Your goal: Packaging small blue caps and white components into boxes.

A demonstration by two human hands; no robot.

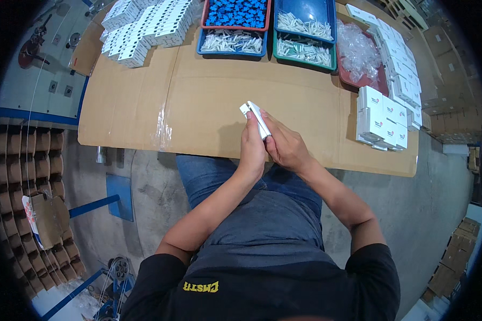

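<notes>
My left hand [251, 147] and my right hand [285, 147] are pressed together over the near part of a cardboard-covered table [209, 101]. Between them they hold a small flat white box [256, 116], tilted up and away from me, with its far end open or folded. Most of the box's lower part is hidden by my fingers.
Stacks of small white boxes lie at the back left [144, 27] and along the right side [383, 117]. At the back stand trays: a red tray with blue parts [235, 13], blue trays [230, 41] and a green tray [304, 51] with white parts, and a red tray with clear bags [359, 51].
</notes>
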